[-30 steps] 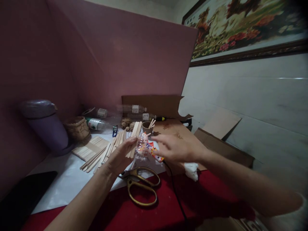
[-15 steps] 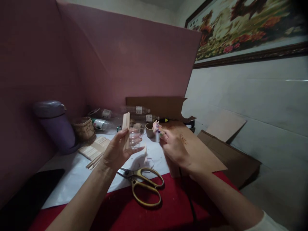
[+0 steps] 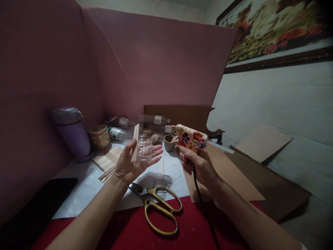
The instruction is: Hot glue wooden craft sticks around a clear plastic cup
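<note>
My left hand (image 3: 132,161) is raised above the table, palm up, cradling a clear plastic bottle piece (image 3: 144,150) with wooden craft sticks (image 3: 135,142) standing against it under my thumb. My right hand (image 3: 196,163) is closed round the handle of a floral-patterned hot glue gun (image 3: 189,137), whose nozzle points left toward the sticks, a short gap away. Its black cord (image 3: 201,205) hangs down over the table.
Gold-handled scissors (image 3: 160,206) lie on the red cloth below my hands. A pile of craft sticks (image 3: 108,161), a purple lidded bin (image 3: 73,133), a small woven basket (image 3: 99,138), plastic bottles (image 3: 153,120), twine balls and a small cup (image 3: 169,143) stand behind. Cardboard sheets (image 3: 234,173) lie right; a dark phone (image 3: 39,205) lies left.
My right hand picked up the glue gun and turned it upright, nozzle toward the sticks. My left hand lifted the bottle piece and sticks slightly. The camera view shifted left.
</note>
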The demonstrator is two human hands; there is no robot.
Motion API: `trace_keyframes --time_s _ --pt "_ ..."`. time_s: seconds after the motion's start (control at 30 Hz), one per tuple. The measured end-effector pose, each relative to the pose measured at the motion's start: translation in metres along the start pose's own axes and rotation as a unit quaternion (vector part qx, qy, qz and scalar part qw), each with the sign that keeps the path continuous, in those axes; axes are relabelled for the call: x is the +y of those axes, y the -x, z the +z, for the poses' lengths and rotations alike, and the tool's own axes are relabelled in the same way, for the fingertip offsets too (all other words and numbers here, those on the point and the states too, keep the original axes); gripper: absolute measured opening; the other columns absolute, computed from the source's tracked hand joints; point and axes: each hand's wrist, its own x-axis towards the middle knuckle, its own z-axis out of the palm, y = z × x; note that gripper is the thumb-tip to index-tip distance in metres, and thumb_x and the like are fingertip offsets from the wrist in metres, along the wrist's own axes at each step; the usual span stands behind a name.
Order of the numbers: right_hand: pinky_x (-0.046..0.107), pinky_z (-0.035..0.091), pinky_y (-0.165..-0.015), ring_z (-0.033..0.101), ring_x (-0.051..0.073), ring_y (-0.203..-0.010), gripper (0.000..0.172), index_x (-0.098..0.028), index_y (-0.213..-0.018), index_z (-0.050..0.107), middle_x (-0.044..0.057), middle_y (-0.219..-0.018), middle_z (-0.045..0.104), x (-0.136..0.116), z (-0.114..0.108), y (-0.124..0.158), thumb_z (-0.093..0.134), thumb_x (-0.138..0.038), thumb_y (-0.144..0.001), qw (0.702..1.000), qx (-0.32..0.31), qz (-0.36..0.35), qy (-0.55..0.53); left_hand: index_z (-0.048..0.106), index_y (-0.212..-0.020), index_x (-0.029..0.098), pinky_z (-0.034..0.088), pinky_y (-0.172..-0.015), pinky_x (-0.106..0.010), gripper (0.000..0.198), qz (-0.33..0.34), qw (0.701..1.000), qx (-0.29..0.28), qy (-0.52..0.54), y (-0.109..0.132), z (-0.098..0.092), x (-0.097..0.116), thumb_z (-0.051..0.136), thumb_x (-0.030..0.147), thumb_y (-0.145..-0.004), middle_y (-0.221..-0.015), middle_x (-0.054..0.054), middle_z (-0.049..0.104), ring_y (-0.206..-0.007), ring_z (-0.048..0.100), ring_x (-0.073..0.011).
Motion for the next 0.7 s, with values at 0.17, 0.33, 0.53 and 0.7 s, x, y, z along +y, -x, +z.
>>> trace_keyframes --time_s 0.17,0.33,0.53,0.7 --pt "0.019 0.026 -0.033 0.036 0.005 -0.036 0.034 -0.016 -0.089 0.063 -0.008 -0.050 0.048 0.017 -0.004 0.007 0.074 -0.045 -0.078 0.997 0.045 -0.022 0.052 0.067 -0.108 0.012 0.038 -0.109 -0.060 0.050 0.005 0.995 -0.094 -0.022 0.002 -0.001 -0.005 0.067 0.053 -0.080 -0.130 -0.026 0.064 -0.131 0.053 -0.0429" --pt "0.021 0.033 -0.038 0.043 0.006 -0.039 0.034 -0.015 -0.092 0.069 -0.001 -0.061 0.064 0.027 0.002 0.017 0.069 -0.048 -0.083 0.998 -0.022 -0.017 0.048 0.069 -0.109 0.013 0.035 -0.111 -0.060 0.048 -0.003 0.992 -0.120 -0.033 0.002 -0.001 -0.016 0.066 0.051 -0.081 -0.122 -0.022 0.070 -0.125 0.059 -0.0397" --pt "0.035 0.056 -0.083 0.070 0.023 -0.098 0.035 -0.021 -0.108 0.073 0.008 -0.114 0.074 0.035 0.002 0.008 0.073 -0.042 -0.081 0.999 0.014 -0.034 0.010 0.069 -0.110 0.012 0.034 -0.113 -0.059 0.048 -0.028 0.992 -0.117 -0.020 0.001 0.003 -0.026 0.068 0.048 -0.078 -0.114 -0.019 0.073 -0.114 0.066 -0.0375" --pt "0.023 0.048 -0.054 0.061 0.012 -0.059 0.029 -0.019 -0.093 0.071 0.002 -0.076 0.071 0.030 -0.004 0.006 0.074 -0.044 -0.079 0.997 0.067 -0.039 0.009 0.067 -0.103 0.012 0.047 -0.105 -0.049 0.041 0.016 0.999 -0.030 -0.037 -0.001 0.006 -0.021 0.069 0.045 -0.079 -0.114 -0.020 0.073 -0.114 0.067 -0.0345"
